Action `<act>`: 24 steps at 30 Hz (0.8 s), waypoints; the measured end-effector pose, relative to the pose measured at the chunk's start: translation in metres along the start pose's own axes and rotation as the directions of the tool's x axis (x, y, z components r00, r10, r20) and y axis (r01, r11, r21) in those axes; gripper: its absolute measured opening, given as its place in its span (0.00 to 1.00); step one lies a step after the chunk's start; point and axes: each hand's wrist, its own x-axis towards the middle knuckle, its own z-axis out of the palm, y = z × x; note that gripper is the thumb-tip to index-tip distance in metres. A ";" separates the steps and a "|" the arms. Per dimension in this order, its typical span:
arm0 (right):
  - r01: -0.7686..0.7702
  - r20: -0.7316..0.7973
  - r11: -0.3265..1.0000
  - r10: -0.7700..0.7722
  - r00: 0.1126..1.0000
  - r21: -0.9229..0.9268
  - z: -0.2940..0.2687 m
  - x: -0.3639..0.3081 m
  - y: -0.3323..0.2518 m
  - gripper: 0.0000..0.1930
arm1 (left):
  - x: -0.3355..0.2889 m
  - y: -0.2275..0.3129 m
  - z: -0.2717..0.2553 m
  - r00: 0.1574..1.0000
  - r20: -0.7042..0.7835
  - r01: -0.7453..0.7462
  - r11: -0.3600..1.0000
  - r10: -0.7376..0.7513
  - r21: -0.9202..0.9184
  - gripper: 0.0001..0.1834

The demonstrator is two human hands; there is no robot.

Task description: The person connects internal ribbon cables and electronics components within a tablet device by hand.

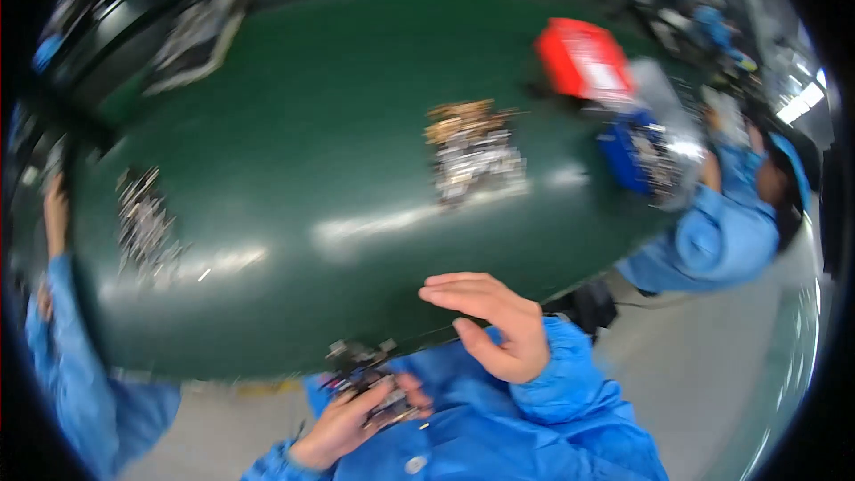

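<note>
Close against my body at the table's front edge, my left hand (343,425) is closed around a bunch of small metal parts (363,376), dark and silvery; blur hides their exact kind. My right hand (499,321) hovers over the front edge of the green table (338,160), fingers stretched out and thumb apart, with nothing in it. Beyond that hand lies a heap of small metal pieces (476,156), gold-coloured at the far end and silver nearer me. Another scattered heap of silvery pieces (147,223) lies on the left.
A red bin (583,58) stands at the far right, with a blue bin (626,153) of small parts nearer. A co-worker in blue (726,227) sits at the right; another person's sleeve (76,338) shows at the left. A flat tray-like object (198,36) lies far left.
</note>
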 end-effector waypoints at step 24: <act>-0.280 -0.243 0.474 0.140 0.960 -0.835 -0.358 0.035 0.110 0.13 | 0.064 0.043 0.106 0.995 0.016 0.089 0.942 -0.099 0.325 0.18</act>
